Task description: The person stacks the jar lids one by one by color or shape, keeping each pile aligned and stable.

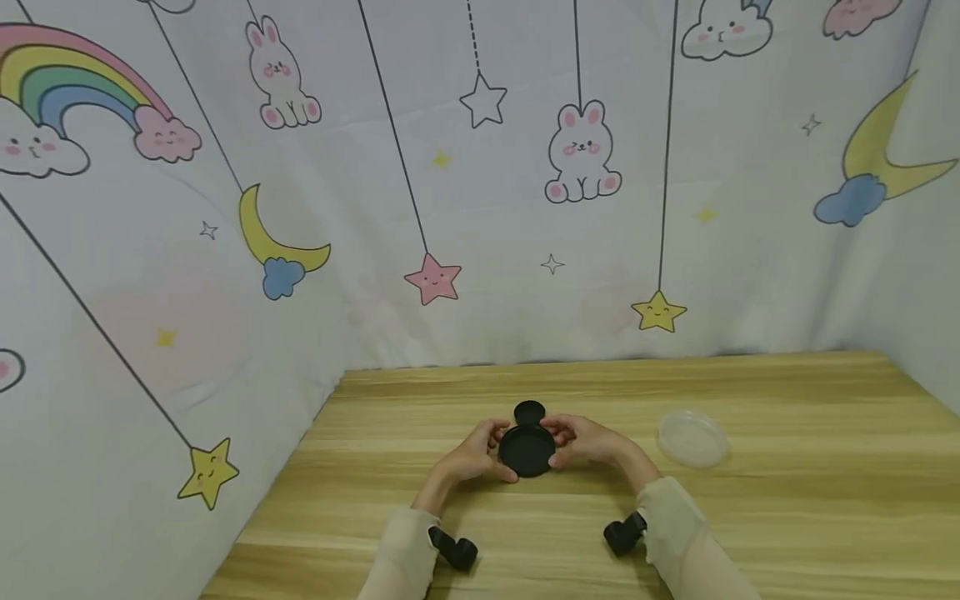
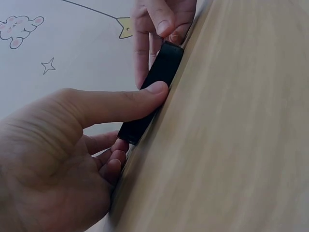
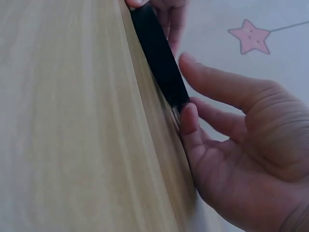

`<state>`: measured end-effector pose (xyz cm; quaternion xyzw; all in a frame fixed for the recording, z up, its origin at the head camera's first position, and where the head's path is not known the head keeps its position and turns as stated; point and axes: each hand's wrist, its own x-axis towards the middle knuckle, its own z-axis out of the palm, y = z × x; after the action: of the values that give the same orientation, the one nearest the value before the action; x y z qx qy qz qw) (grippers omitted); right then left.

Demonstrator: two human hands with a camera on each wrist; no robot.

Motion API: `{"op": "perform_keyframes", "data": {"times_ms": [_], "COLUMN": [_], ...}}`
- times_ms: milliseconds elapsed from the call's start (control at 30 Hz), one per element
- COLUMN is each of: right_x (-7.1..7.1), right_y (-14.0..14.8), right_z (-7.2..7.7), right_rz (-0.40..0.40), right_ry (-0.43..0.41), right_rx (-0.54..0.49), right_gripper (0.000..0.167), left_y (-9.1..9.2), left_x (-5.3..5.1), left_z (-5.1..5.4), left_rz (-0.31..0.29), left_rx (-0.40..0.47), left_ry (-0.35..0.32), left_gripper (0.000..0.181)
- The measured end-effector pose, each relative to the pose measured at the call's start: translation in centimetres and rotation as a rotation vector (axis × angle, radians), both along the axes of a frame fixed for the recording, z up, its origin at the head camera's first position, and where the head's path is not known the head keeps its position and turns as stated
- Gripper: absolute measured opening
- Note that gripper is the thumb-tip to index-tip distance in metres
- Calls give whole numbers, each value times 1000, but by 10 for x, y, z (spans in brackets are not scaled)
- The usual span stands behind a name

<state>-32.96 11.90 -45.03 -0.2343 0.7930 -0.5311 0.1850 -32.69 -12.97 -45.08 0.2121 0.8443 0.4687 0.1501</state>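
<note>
A shallow round black dish [image 1: 527,452] lies at the middle of the wooden table, and a smaller black disc [image 1: 529,412] is against its far side; whether the two are joined I cannot tell. My left hand [image 1: 477,455] holds the dish from the left, its thumb [image 2: 145,99] on the dark side wall. On the opposite side my right hand [image 1: 588,442] curls round the rim, fingers near the spot where the small disc meets the dish. From the wrist views the black dish [image 3: 159,58] appears edge-on, low over the table. Its underside is hidden.
A clear round shallow dish or lid [image 1: 693,439] rests on the table [image 1: 810,500] to the right of the right hand. Behind and on the left hangs a pale cloth [image 1: 495,325] printed with rabbits, stars and moons. Black wrist cameras [image 1: 456,550] sit at both cuffs.
</note>
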Motion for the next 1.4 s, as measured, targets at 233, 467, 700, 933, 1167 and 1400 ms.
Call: {"op": "perform_keyframes", "data": {"times_ms": [233,467,700,933,1167,1400], "right_x": [-2,-14,-27,-35,-34,-36], "right_y": [4,-2,-11,-20,-21,-24], "right_z": [-6,-16,-20,-21,-19,-18], "right_rz": [-78,-324,-433,-464,-471,-425], "right_ry": [-87,-91,-8,64,150,171], "right_rx": [-82,-283,-246,-138,-9,45], "right_gripper": [60,50,43,43,44,42], "left_y": [-3,-19,-9,9,17,15], "left_x": [-4,-22,-40,-45,-32,-45], "left_z": [0,-7,-17,-15,1,-9], "left_rz": [-30,21,273,380,343,325], "left_rx": [24,346,634,442,312,185], "left_ry": [-25,-212,-206,-35,32,80], "left_gripper": [86,68,45,42,39,34]}}
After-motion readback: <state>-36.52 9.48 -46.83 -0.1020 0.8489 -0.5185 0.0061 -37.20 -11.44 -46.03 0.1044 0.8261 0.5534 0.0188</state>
